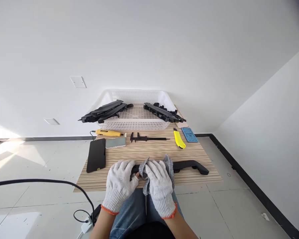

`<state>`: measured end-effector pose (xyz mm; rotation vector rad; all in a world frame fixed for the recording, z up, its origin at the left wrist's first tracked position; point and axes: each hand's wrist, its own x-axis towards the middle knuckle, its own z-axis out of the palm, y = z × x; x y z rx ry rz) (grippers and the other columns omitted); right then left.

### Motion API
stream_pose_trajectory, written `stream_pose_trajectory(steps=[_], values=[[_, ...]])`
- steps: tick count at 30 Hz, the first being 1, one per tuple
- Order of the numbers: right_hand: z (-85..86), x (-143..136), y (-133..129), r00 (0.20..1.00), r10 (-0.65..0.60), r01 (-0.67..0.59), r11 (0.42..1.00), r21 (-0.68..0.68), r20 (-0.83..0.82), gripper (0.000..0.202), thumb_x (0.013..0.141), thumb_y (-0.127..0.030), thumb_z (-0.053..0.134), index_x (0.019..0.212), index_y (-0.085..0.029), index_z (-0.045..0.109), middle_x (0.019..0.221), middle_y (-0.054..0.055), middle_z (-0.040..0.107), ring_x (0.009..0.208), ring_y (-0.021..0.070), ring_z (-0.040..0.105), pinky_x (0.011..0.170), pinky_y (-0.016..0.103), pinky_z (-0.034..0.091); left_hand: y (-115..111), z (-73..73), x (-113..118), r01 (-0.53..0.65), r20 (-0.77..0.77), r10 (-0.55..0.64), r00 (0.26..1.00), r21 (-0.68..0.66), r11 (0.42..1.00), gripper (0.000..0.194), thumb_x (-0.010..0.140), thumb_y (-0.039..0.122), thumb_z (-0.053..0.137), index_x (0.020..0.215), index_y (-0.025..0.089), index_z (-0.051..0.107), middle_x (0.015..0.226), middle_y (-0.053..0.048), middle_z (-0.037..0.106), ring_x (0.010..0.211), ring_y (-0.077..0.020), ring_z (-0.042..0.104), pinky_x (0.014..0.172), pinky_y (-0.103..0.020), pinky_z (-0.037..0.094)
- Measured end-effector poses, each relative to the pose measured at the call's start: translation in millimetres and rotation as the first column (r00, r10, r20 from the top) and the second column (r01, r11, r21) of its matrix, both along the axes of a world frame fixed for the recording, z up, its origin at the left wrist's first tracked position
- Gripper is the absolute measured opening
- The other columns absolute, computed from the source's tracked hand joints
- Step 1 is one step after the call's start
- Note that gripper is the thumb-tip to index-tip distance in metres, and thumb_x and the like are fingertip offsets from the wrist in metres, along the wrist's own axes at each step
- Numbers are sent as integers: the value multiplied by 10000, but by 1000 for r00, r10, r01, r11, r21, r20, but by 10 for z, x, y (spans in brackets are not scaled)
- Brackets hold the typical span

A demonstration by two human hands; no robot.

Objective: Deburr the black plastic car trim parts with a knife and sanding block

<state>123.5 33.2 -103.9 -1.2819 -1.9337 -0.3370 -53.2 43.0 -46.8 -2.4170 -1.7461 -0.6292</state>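
A long black plastic part [190, 164] lies across the front of the striped table, its bent end to the right. My left hand [121, 181], in a white knit glove, is closed round the part's left end. My right hand [159, 181], gloved too, presses a grey cloth [169, 167] round the middle of the part. The cloth hides that stretch of the part, and its folds stick out on both sides of my right hand.
Behind stands a white basket [136, 125] with black parts [107, 111]. Between lie a yellow rotary tool [108, 133], a grey block [116, 142], calipers [148, 138], a yellow cutter [179, 139], a blue card [189, 135] and a black phone-like slab [96, 155]. A cable [45, 181] hangs at left.
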Motion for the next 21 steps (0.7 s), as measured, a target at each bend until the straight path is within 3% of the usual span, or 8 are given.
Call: stream_pose_trajectory(steps=[5, 8, 11, 15, 21], values=[[114, 4, -20, 987, 34, -32, 999, 14, -155, 382, 963, -49, 431, 1135, -236, 715, 1155, 18, 762, 1162, 181, 651, 1163, 398, 392, -31, -28, 4, -34, 85, 22, 996, 135, 990, 384, 912, 304, 534, 1245, 115, 565, 1070, -148, 715, 952, -299, 659, 855, -422, 481], [163, -4, -19, 963, 47, -48, 999, 5, -267, 360, 933, -21, 467, 983, -266, 726, 1015, -16, 778, 1062, 165, 684, 1118, 381, 442, -11, 47, 60, -127, 44, 126, 991, 26, 992, 291, 925, 254, 488, 1166, 143, 609, 980, -114, 727, 877, -285, 668, 797, -400, 470], [151, -3, -34, 954, 63, -61, 998, 15, -294, 361, 898, -2, 483, 915, -274, 721, 953, -21, 765, 981, 163, 691, 1078, 385, 479, 45, 158, 138, -212, -86, 203, 975, -127, 969, 210, 959, 273, 464, 894, 208, 652, 811, -64, 713, 784, -282, 670, 661, -376, 411], [116, 6, -102, 967, 22, -15, 999, 29, -256, 348, 832, 19, 518, 823, -275, 703, 887, -14, 725, 965, 179, 671, 1021, 372, 515, 115, 235, 187, -229, -220, 182, 958, -210, 951, 389, 1022, 396, 395, 774, 210, 630, 731, -75, 705, 757, -290, 686, 576, -351, 318], [111, 20, -158, 980, -61, 63, 998, 8, -192, 296, 832, -10, 526, 799, -262, 678, 917, 5, 716, 974, 187, 665, 978, 344, 537, 138, 208, 162, -135, -181, 95, 979, -221, 966, 428, 1030, 431, 382, 747, 204, 609, 701, -80, 691, 726, -272, 689, 578, -334, 297]])
